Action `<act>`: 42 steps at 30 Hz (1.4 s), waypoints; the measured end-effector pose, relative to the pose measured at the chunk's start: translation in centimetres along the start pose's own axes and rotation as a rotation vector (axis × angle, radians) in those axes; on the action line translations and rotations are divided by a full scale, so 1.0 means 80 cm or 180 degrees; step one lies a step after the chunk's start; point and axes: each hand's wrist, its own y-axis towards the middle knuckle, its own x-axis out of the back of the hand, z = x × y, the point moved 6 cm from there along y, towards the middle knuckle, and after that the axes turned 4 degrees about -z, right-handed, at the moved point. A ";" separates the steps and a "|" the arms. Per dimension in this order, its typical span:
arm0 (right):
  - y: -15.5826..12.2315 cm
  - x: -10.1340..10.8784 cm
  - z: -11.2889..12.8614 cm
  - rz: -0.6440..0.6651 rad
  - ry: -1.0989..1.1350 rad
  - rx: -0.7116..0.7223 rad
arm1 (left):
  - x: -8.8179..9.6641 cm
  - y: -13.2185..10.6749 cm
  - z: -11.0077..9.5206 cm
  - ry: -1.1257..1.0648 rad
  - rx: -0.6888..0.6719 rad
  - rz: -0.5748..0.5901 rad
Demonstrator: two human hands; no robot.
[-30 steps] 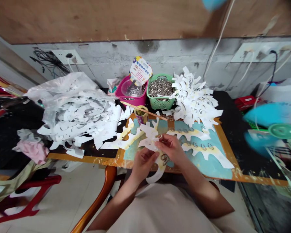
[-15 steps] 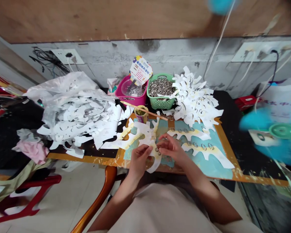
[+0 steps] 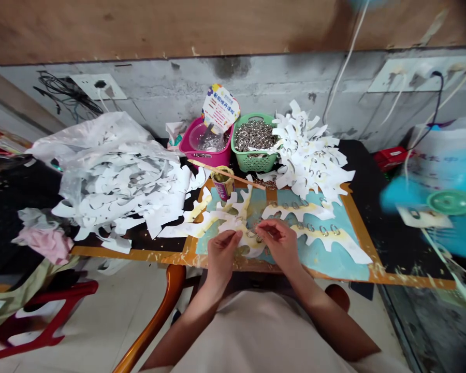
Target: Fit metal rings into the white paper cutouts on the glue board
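Note:
My left hand (image 3: 222,255) pinches the left edge of a white cut-out strip (image 3: 252,249) smeared with yellow glue. Thumb and forefinger of my right hand (image 3: 281,244) are closed on a small metal ring (image 3: 251,232) above that strip; its outline is partly hidden by the fingertips. To the right, a glued strip (image 3: 330,237) carries a row of rings, and another ringed strip (image 3: 295,211) lies behind it. More glue-coated white strips (image 3: 233,204) lie beyond my left hand on the blue mat (image 3: 310,261).
A glue tin (image 3: 222,189) with a wooden stick (image 3: 236,176) across it stands behind the strips. Behind are a pink basket (image 3: 209,158) and a green basket (image 3: 254,161) of rings. Paper piles (image 3: 128,191) flank them. A blue fan (image 3: 450,207) spins at right.
My right hand's fingers have drawn together into a pinch near the strip. The strip's lower end has moved up and now lies flatter. The whole view has shifted slightly.

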 end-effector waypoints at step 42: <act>-0.002 0.056 0.081 0.1873 -0.2416 0.1032 | -0.045 -0.061 0.017 -0.0772 -0.0418 0.1117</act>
